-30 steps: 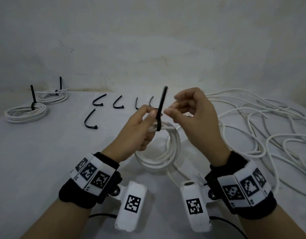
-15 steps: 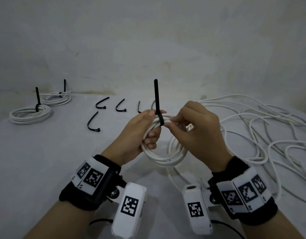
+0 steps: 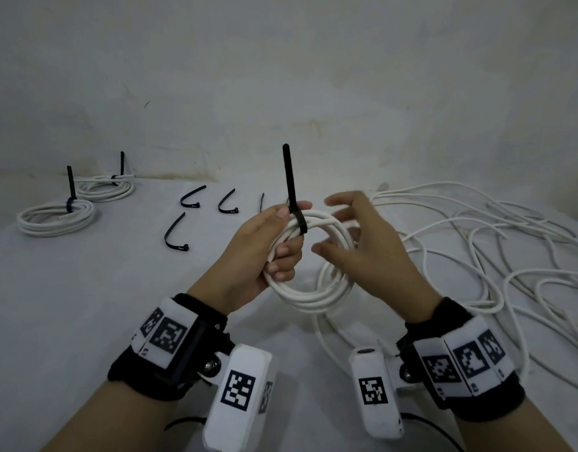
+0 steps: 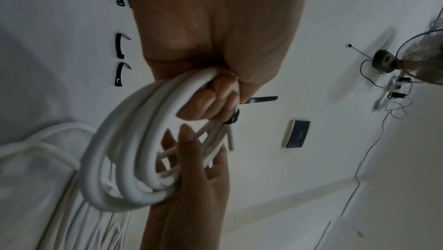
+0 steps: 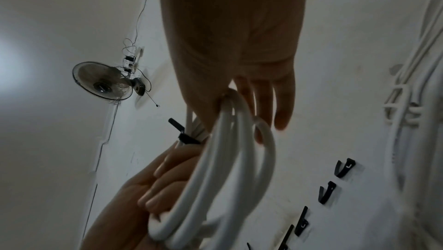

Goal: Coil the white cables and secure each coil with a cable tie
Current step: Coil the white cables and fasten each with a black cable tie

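**Right hand released from tied coil**

Since half a second ago, the right hand (image 3: 362,252) has let go of the tie area and now stands with fingers spread and relaxed, holding nothing. It sits just to the right of the coil (image 3: 313,288), partly in front of the loops, and the wrist views show the turns lying against its palm side.

The left hand (image 3: 265,252) grips the coil's left side, fingers curled round the white turns, thumb on top. The coil is held above the table (image 3: 69,305), tilted toward the viewer.

The black cable tie (image 3: 292,197) is wrapped round the turns at the top of the coil, just beside the left thumb. Its free tail stands upright.

Right of the hands, loose white cable (image 3: 493,256) sprawls over the table. Beyond the hands, spare cable ties (image 3: 175,233) lie in a row. At the far left, two finished coils (image 3: 56,218) rest flat, each with a tie tail standing up.
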`<act>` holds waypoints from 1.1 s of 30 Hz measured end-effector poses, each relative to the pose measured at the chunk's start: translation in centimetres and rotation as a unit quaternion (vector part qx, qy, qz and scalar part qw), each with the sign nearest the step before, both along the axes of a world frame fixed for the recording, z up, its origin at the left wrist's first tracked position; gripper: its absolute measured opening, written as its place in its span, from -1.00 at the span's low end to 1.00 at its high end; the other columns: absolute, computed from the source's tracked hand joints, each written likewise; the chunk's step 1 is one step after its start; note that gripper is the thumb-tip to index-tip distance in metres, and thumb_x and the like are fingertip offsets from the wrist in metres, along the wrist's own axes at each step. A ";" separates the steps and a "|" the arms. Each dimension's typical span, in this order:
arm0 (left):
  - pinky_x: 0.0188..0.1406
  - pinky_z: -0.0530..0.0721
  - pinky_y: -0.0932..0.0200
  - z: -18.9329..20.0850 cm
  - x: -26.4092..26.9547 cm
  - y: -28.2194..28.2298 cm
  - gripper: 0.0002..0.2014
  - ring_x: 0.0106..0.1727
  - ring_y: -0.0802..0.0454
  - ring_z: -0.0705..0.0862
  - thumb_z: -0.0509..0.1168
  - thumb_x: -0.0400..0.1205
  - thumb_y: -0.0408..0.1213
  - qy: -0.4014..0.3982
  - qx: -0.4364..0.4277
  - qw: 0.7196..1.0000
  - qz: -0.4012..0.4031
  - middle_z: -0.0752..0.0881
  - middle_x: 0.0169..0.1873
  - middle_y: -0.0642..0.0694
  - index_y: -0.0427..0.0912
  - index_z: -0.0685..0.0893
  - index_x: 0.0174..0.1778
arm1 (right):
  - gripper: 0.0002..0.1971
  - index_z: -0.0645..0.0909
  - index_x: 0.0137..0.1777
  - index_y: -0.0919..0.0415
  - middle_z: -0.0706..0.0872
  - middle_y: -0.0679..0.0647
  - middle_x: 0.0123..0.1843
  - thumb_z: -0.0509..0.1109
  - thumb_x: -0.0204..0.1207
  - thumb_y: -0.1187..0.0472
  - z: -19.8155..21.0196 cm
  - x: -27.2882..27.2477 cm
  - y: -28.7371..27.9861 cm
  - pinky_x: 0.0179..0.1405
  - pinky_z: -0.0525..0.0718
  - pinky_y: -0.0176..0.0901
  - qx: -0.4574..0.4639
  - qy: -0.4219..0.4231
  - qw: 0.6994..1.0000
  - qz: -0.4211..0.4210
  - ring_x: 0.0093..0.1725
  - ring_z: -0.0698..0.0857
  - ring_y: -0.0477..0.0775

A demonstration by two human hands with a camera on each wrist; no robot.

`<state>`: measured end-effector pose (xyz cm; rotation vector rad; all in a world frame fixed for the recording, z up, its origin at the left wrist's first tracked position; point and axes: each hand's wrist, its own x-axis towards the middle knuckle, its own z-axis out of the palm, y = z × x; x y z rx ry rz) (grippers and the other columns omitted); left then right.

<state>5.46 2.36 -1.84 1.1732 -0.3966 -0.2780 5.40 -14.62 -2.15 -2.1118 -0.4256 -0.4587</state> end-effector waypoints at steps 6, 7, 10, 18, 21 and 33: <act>-0.65 0.37 0.33 -0.1 -0.1 0.0 -0.74 -0.68 0.17 0.28 -0.03 0.76 -0.27 -0.001 0.020 1.000 0.008 0.43 -0.55 -0.04 -0.24 0.51 0.22 | -0.31 0.49 0.29 -0.16 0.68 0.05 0.02 0.09 0.47 0.68 0.1 -0.4 0.1 -0.03 0.71 -0.06 0.028 0.095 0.983 0.153 -0.10 0.71 -0.05; -0.65 0.38 0.32 0.0 -0.2 0.0 -0.76 -0.68 0.17 0.29 -0.03 0.76 -0.28 -0.003 0.018 1.000 0.004 0.45 -0.54 -0.04 -0.22 0.51 0.19 | -0.28 0.49 0.33 -0.14 0.67 0.08 0.05 0.09 0.46 0.70 0.3 -0.4 -0.2 -0.03 0.69 -0.08 0.039 0.096 0.980 0.170 -0.09 0.69 -0.04; -0.64 0.38 0.31 0.2 -0.2 0.0 -0.78 -0.68 0.17 0.29 -0.02 0.75 -0.27 -0.006 0.010 1.000 0.001 0.47 -0.54 -0.05 -0.20 0.48 0.19 | -0.29 0.51 0.36 -0.06 0.65 0.10 0.04 0.10 0.45 0.71 0.4 -0.3 -0.4 -0.10 0.65 -0.19 0.059 0.084 0.977 0.186 -0.10 0.66 -0.09; -0.33 0.66 0.21 -0.2 -0.1 0.4 -0.46 -0.52 0.06 0.54 -0.04 0.54 0.16 0.015 0.078 0.994 -0.070 0.51 -0.59 -0.06 -0.27 0.59 -0.17 | -0.41 0.54 0.21 -0.05 0.56 0.01 -0.05 0.06 0.45 0.63 -0.3 0.3 0.3 -0.23 0.55 -0.32 0.064 0.042 0.995 0.063 -0.25 0.59 -0.22; -0.35 0.64 0.23 0.0 0.0 0.4 -0.54 -0.54 0.09 0.48 0.01 0.61 0.14 0.046 0.051 0.994 -0.086 0.42 -0.59 -0.01 -0.21 0.49 -0.26 | -0.43 0.57 0.22 -0.03 0.54 -0.02 -0.15 0.08 0.45 0.61 -0.4 0.4 0.2 -0.20 0.47 -0.35 0.060 0.038 0.996 0.055 -0.30 0.55 -0.22; -0.49 0.52 0.30 -0.5 -0.1 0.6 -0.61 -0.68 0.19 0.28 0.13 0.65 0.02 0.082 0.123 0.978 -0.148 0.34 -0.64 0.02 -0.22 0.53 -0.32 | -0.72 0.69 0.02 0.15 0.77 0.06 -0.03 0.31 0.33 0.34 1.1 -0.4 -0.5 0.02 0.68 -0.15 0.204 0.058 0.965 0.157 0.03 0.74 0.00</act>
